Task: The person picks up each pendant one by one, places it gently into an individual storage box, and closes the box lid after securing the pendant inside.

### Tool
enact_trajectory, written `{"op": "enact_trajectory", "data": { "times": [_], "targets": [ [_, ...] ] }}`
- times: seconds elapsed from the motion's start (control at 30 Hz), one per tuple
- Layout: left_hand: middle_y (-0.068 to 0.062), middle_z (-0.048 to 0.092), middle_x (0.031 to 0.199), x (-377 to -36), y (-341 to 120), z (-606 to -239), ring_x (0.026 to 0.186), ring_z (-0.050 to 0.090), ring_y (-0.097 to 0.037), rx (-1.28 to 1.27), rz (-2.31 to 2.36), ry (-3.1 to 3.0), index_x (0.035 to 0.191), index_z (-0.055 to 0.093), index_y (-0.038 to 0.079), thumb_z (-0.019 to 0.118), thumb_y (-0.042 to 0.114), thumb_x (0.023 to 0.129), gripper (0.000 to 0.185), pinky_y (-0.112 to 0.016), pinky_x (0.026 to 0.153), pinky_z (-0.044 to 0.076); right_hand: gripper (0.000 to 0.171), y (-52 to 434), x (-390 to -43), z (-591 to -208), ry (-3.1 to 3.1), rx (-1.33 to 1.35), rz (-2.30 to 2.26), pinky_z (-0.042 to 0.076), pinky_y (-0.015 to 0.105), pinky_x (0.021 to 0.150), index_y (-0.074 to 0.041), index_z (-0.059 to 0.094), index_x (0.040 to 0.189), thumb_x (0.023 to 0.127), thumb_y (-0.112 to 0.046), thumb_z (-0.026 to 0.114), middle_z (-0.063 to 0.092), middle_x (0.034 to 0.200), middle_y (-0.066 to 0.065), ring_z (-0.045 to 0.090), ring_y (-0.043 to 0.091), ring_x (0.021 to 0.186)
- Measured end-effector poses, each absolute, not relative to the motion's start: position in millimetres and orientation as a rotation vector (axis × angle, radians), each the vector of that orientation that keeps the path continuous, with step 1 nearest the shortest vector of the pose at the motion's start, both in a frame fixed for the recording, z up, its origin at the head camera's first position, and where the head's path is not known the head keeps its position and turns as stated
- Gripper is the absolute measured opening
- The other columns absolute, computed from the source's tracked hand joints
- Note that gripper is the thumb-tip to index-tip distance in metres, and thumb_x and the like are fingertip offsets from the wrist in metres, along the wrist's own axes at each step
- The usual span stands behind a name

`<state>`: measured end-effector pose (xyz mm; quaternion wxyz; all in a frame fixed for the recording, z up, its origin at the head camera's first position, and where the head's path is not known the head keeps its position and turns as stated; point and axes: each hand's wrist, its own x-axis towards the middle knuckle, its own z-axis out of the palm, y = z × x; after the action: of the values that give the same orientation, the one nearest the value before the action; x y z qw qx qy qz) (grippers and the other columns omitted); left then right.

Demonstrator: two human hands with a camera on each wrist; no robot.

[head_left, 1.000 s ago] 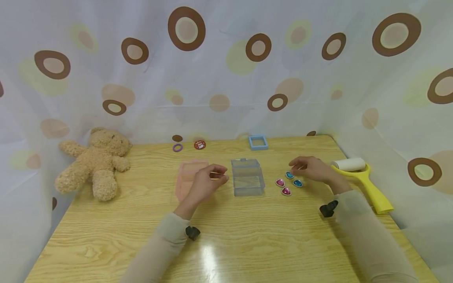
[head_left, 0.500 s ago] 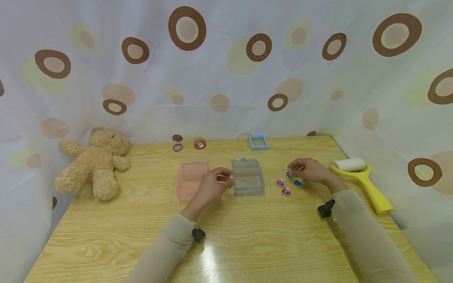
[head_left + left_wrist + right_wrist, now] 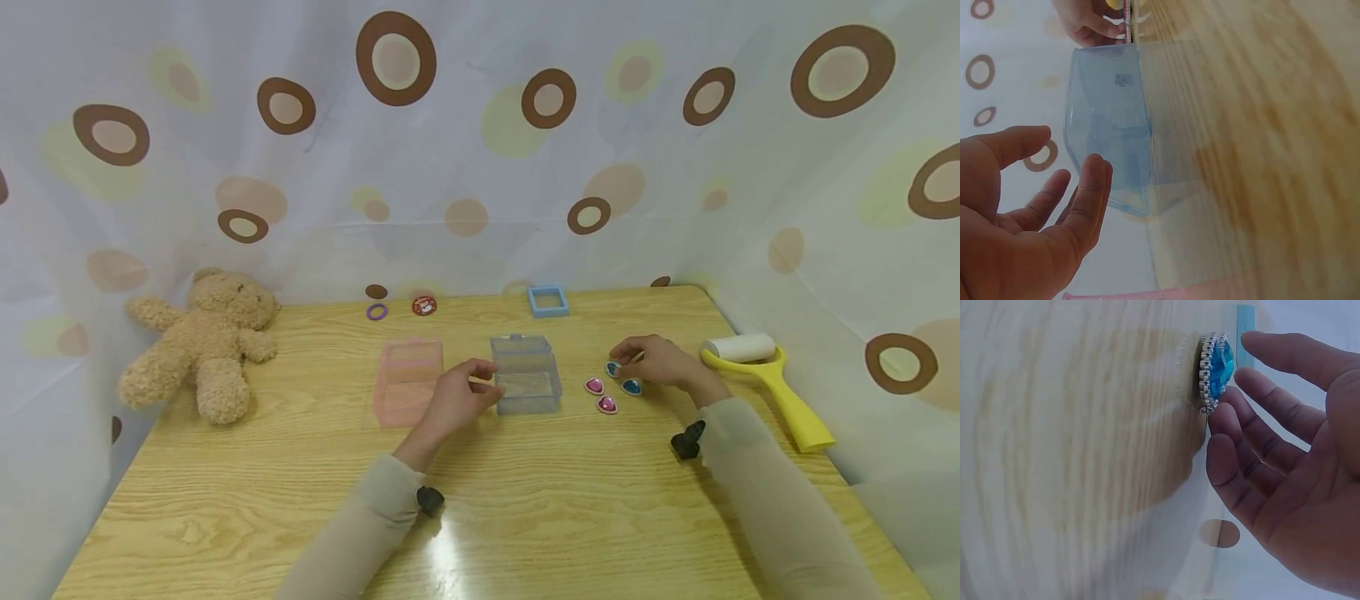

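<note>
In the head view my left hand (image 3: 463,394) is at the left edge of the clear blue box (image 3: 527,392). Its thumb and fingers are parted and hold nothing; in the left wrist view a gap shows between the fingers (image 3: 1088,194) and the blue box (image 3: 1110,112). My right hand (image 3: 656,362) hovers over the far blue heart gem (image 3: 612,368), partly covering it. Seen from the right wrist, the relaxed fingers (image 3: 1275,403) reach beside a silver-edged blue heart gem (image 3: 1219,365) without pinching it. Closer to me lie another blue heart gem (image 3: 632,387) and pink heart gems (image 3: 595,386).
Left of the blue box lies a clear pink box (image 3: 397,404). Along the back are a purple ring (image 3: 377,304), a red round badge (image 3: 424,306) and a light blue square frame (image 3: 548,312). A teddy bear (image 3: 206,342) lies left, a yellow-handled lint roller (image 3: 787,400) right.
My left hand has moved right, from over the pink box to the left edge of the blue box. The right hand has shifted only slightly, staying over the far blue gem.
</note>
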<state>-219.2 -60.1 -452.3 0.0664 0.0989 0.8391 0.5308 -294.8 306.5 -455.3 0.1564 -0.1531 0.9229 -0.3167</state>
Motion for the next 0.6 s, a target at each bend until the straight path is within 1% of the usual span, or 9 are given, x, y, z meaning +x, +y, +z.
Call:
{"op": "enact_trajectory", "data": {
  "times": [0.2, 0.47, 0.6],
  "targets": [
    [-0.017, 0.065, 0.123, -220.7, -58.6, -458.5, 0.107, 0.070, -0.032, 0.325, 1.577, 2.552, 0.128, 0.063, 0.004, 0.070, 0.019, 0.093, 0.039, -0.034, 0.076, 0.060, 0.038, 306.1, -300.3, -463.6, 2.690, -0.423, -0.852, 0.053, 0.041, 0.086, -0.006, 0.066, 0.123, 0.089, -0.022, 0.074, 0.068, 0.114, 0.014, 0.063, 0.028, 0.104],
    [-0.017, 0.066, 0.121, -221.1, -57.3, -459.2, 0.107, 0.070, -0.033, 0.318, 1.551, 2.562, 0.129, 0.063, 0.004, 0.071, 0.018, 0.092, 0.041, -0.035, 0.078, 0.060, 0.033, 302.1, -301.5, -464.8, 2.714, -0.473, -0.772, 0.053, 0.047, 0.087, -0.007, 0.069, 0.120, 0.089, -0.018, 0.073, 0.070, 0.112, 0.014, 0.064, 0.029, 0.103],
    [-0.018, 0.066, 0.119, -220.6, -58.0, -458.1, 0.104, 0.071, -0.034, 0.326, 1.551, 2.561, 0.128, 0.063, 0.003, 0.072, 0.014, 0.090, 0.041, -0.035, 0.077, 0.060, 0.032, 300.5, -301.7, -464.5, 2.717, -0.484, -0.764, 0.054, 0.046, 0.086, -0.007, 0.070, 0.119, 0.089, -0.018, 0.074, 0.071, 0.109, 0.013, 0.064, 0.027, 0.101]
  ]
}}
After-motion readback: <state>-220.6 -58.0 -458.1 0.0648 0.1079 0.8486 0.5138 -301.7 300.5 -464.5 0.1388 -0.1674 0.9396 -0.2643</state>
